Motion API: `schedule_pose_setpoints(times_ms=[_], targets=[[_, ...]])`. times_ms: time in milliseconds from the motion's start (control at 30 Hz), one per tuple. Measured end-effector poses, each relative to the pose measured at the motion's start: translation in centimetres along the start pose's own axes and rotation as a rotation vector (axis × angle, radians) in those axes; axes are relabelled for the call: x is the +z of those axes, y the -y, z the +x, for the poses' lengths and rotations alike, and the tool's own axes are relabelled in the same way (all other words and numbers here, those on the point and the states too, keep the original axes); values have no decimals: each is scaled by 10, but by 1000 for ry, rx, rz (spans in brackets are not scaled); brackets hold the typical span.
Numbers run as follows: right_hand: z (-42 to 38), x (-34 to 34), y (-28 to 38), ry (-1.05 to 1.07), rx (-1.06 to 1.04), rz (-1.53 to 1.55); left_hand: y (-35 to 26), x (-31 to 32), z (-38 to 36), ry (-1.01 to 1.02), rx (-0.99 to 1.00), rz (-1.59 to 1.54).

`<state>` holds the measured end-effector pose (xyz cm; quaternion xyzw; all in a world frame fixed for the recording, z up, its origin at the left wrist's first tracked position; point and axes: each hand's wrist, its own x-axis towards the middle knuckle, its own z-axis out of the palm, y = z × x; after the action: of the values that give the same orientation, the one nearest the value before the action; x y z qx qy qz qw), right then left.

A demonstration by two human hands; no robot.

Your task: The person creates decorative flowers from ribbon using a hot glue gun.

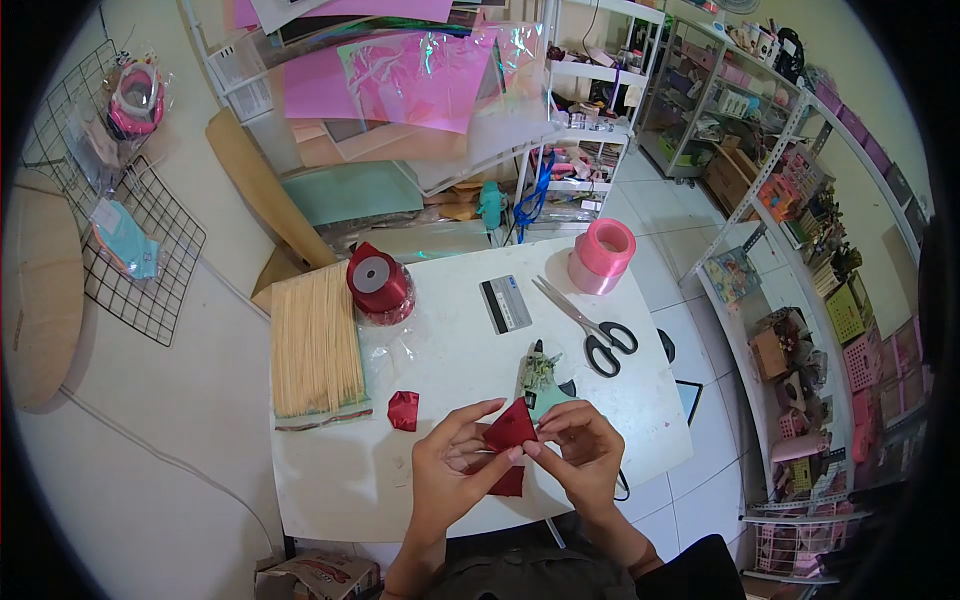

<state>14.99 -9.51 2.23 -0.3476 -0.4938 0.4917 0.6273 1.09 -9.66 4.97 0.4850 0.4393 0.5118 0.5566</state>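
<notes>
On the white square desk (440, 500), the bundle of thin wooden sticks (316, 350) lies at nine o'clock, the dark red ribbon spool (378, 281) at eleven, the pink ribbon spool (602, 256) at one, and the black-handled steel scissors (590, 325) at three beside the grey plastic card (505, 303).

A craft or gift-wrapping shop, by every sign on view. Far behind the white work table (350, 480), sheets of pink cellophane (420, 75) and coloured paper lean in a stack. On the table sit a red ribbon spool (377, 278), a pink ribbon spool (603, 255), scissors (590, 325), a glue gun (540, 380) and a bundle of wooden sticks (315, 350). Along the right wall run metal shelves (800, 130) crowded with small boxes, baskets and trinkets. On the left wall hangs a wire grid (140, 250) with packaged items clipped to it. Tiled floor, stock everywhere.
</notes>
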Motion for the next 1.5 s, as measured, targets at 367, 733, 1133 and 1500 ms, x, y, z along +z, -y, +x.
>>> schedule_pose_setpoints(times_ms=[367, 733, 1133, 1500], targets=[[-1, 1, 3, -34, 91, 108, -3, 1, 0, -23, -24, 25], [0, 0, 0, -32, 87, 121, -5, 2, 0, -31, -40, 34], [-1, -6, -3, -178, -264, -53, 1, -1, 4, -40, -40, 3], [-2, -33, 7, 162, -617, -1028, 7, -2, 5, 2, -84, -92]])
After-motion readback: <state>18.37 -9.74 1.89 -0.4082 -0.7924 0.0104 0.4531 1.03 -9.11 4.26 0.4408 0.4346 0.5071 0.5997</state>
